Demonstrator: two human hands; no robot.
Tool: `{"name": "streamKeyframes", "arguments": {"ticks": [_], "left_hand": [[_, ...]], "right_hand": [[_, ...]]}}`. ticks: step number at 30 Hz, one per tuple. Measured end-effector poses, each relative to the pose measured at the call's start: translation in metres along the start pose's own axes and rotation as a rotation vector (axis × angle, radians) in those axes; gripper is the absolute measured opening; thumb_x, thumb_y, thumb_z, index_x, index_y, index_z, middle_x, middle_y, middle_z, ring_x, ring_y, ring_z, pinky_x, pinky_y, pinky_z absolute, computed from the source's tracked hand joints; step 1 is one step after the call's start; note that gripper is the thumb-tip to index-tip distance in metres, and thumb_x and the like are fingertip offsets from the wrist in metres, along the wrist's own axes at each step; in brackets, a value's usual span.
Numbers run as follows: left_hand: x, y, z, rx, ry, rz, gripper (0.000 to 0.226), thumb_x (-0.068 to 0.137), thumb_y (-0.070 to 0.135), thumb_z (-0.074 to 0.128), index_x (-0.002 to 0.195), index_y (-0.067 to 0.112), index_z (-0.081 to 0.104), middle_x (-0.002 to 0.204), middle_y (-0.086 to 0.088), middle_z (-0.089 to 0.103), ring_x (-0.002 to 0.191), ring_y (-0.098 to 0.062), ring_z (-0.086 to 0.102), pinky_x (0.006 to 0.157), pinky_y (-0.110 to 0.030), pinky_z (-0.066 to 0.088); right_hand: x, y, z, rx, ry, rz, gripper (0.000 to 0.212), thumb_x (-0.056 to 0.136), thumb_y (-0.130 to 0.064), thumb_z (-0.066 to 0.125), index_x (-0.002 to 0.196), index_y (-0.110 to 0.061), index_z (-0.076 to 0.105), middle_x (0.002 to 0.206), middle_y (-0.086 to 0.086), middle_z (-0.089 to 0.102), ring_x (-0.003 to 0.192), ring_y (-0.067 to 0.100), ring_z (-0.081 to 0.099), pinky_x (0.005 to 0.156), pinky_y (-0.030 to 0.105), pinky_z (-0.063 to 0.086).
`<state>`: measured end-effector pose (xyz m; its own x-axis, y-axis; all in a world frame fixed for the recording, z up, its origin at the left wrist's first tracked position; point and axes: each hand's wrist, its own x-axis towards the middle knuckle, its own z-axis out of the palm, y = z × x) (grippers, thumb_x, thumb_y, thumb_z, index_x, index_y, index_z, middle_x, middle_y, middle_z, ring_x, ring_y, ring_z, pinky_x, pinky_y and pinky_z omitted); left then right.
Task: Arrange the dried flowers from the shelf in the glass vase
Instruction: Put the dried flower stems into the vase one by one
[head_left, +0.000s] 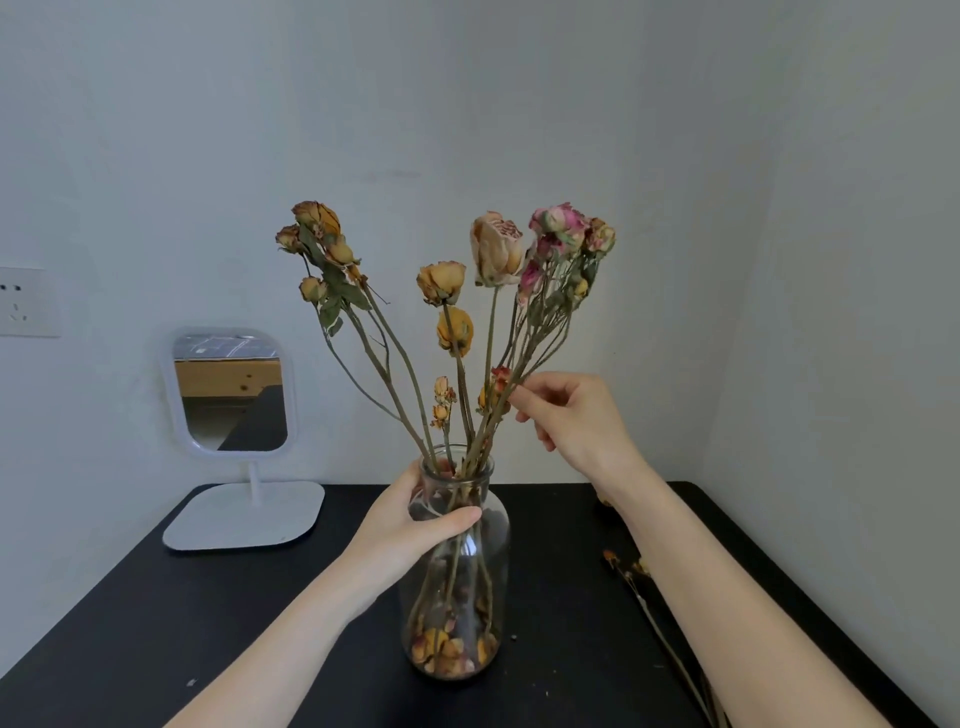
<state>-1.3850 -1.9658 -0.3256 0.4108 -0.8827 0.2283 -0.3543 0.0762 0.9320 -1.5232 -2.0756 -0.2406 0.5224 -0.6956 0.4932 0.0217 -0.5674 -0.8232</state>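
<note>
Nearest us, at six o'clock, we see the matte black tabletop (156, 623) with our two bare forearms reaching in from the bottom edge; at five o'clock a loose dried stem with small orange buds (631, 571) lies flat on the table, partly hidden under our right forearm.

At the centre stands the clear glass bottle-shaped vase (488, 551), upright on the table, with fallen orange and pink petals heaped in its bottom; our left hand (410, 525) wraps the vase's shoulder from nine o'clock, the thumb laid across the front glass and the fingers curled behind, holding it.

Above the rim, at one o'clock of the vase, our right hand (571, 415) pinches narrow, thumb and forefinger meeting on the thin stems of the pink cluster; whether the other fingers touch anything we cannot tell.

The dried roses, yellow, peach and pink on brown stems (447, 291), already sit in the vase and fan out from its neck: a yellow group leans toward eleven o'clock, a large pale bloom rises near twelve, the pink buds tilt toward one.

Farther back, at nine o'clock, a white-framed rounded mirror on a flat white stand (228, 389) sits at the table's rear; beyond it, at the far left, a white wall socket (23, 301) is set in the pale wall (519, 104).
</note>
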Motion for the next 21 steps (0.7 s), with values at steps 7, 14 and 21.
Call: {"name": "streamKeyframes", "arguments": {"ticks": [7, 14, 21], "left_hand": [[0.011, -0.003, -0.001, 0.063, -0.006, -0.021, 0.051, 0.076, 0.035, 0.072, 0.118, 0.043, 0.043, 0.110, 0.024, 0.057, 0.101, 0.003, 0.052, 0.079, -0.012, 0.038], [0.011, -0.004, 0.000, 0.102, -0.037, -0.026, 0.054, 0.079, 0.033, 0.069, 0.124, 0.040, 0.039, 0.113, 0.024, 0.052, 0.110, 0.000, 0.049, 0.086, -0.015, 0.036], [-0.044, -0.027, 0.014, 0.045, 0.504, 0.012, 0.042, 0.076, 0.027, 0.073, 0.110, 0.030, 0.048, 0.110, 0.018, 0.051, 0.102, -0.001, 0.048, 0.096, -0.027, 0.036]], "right_hand": [[-0.002, 0.006, -0.002, 0.053, 0.041, 0.000, 0.018, 0.087, -0.022, 0.062, 0.071, -0.026, 0.067, 0.054, -0.007, 0.056, 0.042, 0.002, 0.044, 0.042, 0.013, 0.039], [-0.002, 0.007, -0.001, 0.054, 0.016, 0.003, 0.009, 0.088, -0.021, 0.062, 0.082, -0.019, 0.069, 0.058, -0.004, 0.059, 0.042, 0.003, 0.044, 0.041, 0.015, 0.040], [-0.010, 0.012, -0.014, 0.049, 0.009, 0.003, 0.006, 0.086, -0.021, 0.064, 0.088, -0.025, 0.069, 0.059, -0.004, 0.060, 0.042, 0.003, 0.047, 0.042, 0.016, 0.041]]}}
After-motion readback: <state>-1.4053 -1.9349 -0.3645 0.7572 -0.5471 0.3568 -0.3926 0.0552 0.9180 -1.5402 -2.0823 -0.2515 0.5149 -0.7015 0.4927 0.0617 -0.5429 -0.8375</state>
